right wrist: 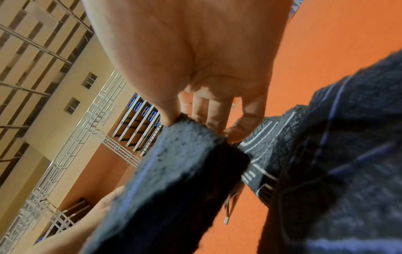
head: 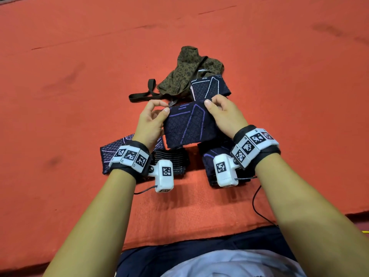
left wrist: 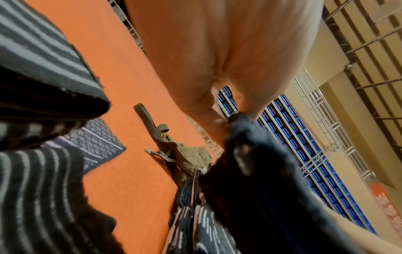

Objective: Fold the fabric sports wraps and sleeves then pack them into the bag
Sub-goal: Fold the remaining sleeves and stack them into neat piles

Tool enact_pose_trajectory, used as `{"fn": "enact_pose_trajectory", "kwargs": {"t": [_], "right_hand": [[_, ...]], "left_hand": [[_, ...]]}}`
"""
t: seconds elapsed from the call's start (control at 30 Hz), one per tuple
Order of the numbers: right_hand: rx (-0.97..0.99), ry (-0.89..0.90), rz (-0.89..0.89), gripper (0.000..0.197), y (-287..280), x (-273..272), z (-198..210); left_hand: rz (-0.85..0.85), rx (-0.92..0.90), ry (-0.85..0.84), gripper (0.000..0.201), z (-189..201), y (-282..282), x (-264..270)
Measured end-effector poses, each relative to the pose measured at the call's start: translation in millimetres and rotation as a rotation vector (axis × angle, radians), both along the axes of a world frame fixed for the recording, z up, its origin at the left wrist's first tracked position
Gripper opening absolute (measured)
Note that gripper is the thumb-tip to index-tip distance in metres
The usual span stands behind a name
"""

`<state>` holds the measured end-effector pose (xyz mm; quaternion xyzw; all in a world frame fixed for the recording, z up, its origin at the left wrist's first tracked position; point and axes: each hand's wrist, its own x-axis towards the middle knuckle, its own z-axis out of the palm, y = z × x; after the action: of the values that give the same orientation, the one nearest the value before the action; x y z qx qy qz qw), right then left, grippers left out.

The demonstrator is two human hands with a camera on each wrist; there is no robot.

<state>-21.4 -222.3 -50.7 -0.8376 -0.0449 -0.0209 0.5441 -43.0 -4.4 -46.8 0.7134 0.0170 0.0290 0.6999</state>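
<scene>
Navy knit sleeve [head: 189, 124]: thick, nubby fabric with a quilted diamond weave and purple line markings, a folded rectangle held up off the floor, just on the person's side of the bag.
Bag [head: 189, 70]: soft olive-brown cloth with a dark leopard-like print, slumped and crumpled on the orange floor [head: 79, 56]; its dark webbing strap [head: 143, 93] loops out to the bag's left.
Second sleeve [head: 209, 86]: same navy diamond knit with pale lines, lying flat and touching the bag's near right edge.
Third sleeve [head: 111, 154]: navy knit, spread flat well to the near left of the bag, partly hidden by the left wrist.
Striped wrap [head: 175, 158]: black ribbed elastic with thin pale stripes, folded thick, lying beneath the raised sleeve on the bag's near side.
Fourth sleeve [head: 207, 156]: dark navy heap to the near right of the bag, largely covered by the right wrist camera.
Floor: orange, felt-like carpet with scuff marks.
Left hand [head: 149, 124]: thumb and forefinger pinch the raised sleeve's upper left corner, remaining fingers curled.
Right hand [head: 223, 114]: thumb on top, fingers behind, gripping the upper right corner; both wrists are raised, forearms angled inward.
</scene>
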Motion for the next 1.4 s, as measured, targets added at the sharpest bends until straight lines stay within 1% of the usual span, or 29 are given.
{"fn": "enact_pose_trajectory", "kwargs": {"t": [0.07, 0.1, 0.2, 0.23, 0.3, 0.37, 0.4, 0.47, 0.57, 0.6, 0.67, 0.77, 0.83, 0.87, 0.93, 0.97, 1.03, 1.07, 1.1, 1.17, 1.27, 1.3, 1.4], "right_hand": [[-0.019, 0.053, 0.009, 0.038, 0.1, -0.5, -1.5], [0.010, 0.108, 0.031, 0.037, 0.4, -1.9, -1.2], [0.228, 0.335, 0.137, 0.031, 0.3, -8.1, -0.3], [0.235, 0.363, 0.165, 0.032, -0.5, -10.0, -0.4], [0.203, 0.344, 0.142, 0.037, -2.5, -11.1, -2.6], [0.169, 0.323, 0.059, 0.037, -3.7, -11.9, -3.6], [0.163, 0.315, 0.022, 0.036, -4.4, -11.4, -5.9], [0.176, 0.294, -0.042, 0.031, -5.7, -8.0, -14.0], [0.202, 0.259, -0.098, 0.024, -6.9, -10.1, -15.2], [0.215, 0.265, -0.099, 0.027, -7.4, -11.3, -14.8], [0.225, 0.297, -0.051, 0.043, -8.6, -15.7, -12.1], [0.109, 0.317, 0.033, 0.065, -11.4, -23.5, -3.5], [0.102, 0.324, 0.043, 0.069, -14.6, -25.3, -2.8], [0.121, 0.325, 0.014, 0.069, -16.9, -25.0, -3.3], [0.160, 0.336, -0.052, 0.063, -21.1, -25.2, -3.2], [0.182, 0.356, -0.066, 0.054, -22.6, -25.8, -2.7], [0.222, 0.386, -0.105, 0.034, -23.0, -26.6, -2.6], [0.223, 0.390, -0.136, 0.029, -23.2, -26.7, -3.5], [0.219, 0.384, -0.169, 0.032, -24.4, -25.5, -6.4], [0.231, 0.374, -0.201, 0.039, -27.6, -21.5, -11.1], [0.311, 0.378, -0.220, 0.023, -25.3, -23.6, -5.3], [0.330, 0.361, -0.235, 0.023, -25.3, -23.2, -5.9], [0.373, 0.286, -0.237, 0.026, -24.5, -26.5, -5.4]], "left_hand": [[-0.008, 0.045, -0.026, 0.014, -1.8, -1.6, -0.9], [-0.008, 0.068, -0.029, 0.016, -3.1, -2.3, -1.4], [-0.013, 0.101, 0.001, 0.019, -8.5, -2.8, -4.0], [-0.023, 0.102, 0.018, 0.019, -10.5, -3.0, -5.2], [-0.047, 0.097, 0.061, 0.018, -14.2, -4.0, -8.0], [-0.086, 0.057, 0.120, 0.013, -15.1, -8.3, -12.3], [-0.113, 0.030, 0.149, 0.014, -14.8, -11.3, -14.7], [-0.165, 0.015, 0.205, 0.030, -14.3, -17.1, -18.7], [-0.213, 0.071, 0.246, 0.047, -16.3, -24.2, -23.0], [-0.210, 0.098, 0.241, 0.051, -17.5, -25.5, -23.3], [-0.174, 0.133, 0.213, 0.053, -18.0, -28.8, -23.4], [-0.091, 0.118, 0.205, 0.058, -20.0, -32.4, -19.9], [-0.043, 0.099, 0.210, 0.063, -21.2, -34.2, -18.4], [-0.021, 0.070, 0.218, 0.064, -22.6, -34.7, -17.7], [0.012, 0.007, 0.229, 0.060, -23.8, -34.8, -17.8], [0.022, -0.020, 0.224, 0.053, -23.3, -34.6, -18.1], [0.025, -0.055, 0.200, 0.032, -25.2, -31.8, -15.9], [0.018, -0.056, 0.182, 0.023, -26.6, -30.4, -14.8], [0.007, -0.044, 0.168, 0.019, -27.4, -29.8, -14.5], [-0.023, -0.017, 0.161, 0.018, -28.3, -31.0, -15.1], [-0.032, -0.078, 0.176, 0.015, -26.4, -37.0, -16.2], [-0.021, -0.119, 0.183, 0.019, -26.1, -39.2, -15.4], [0.020, -0.260, 0.165, 0.040, -25.9, -45.5, -11.2]]}}
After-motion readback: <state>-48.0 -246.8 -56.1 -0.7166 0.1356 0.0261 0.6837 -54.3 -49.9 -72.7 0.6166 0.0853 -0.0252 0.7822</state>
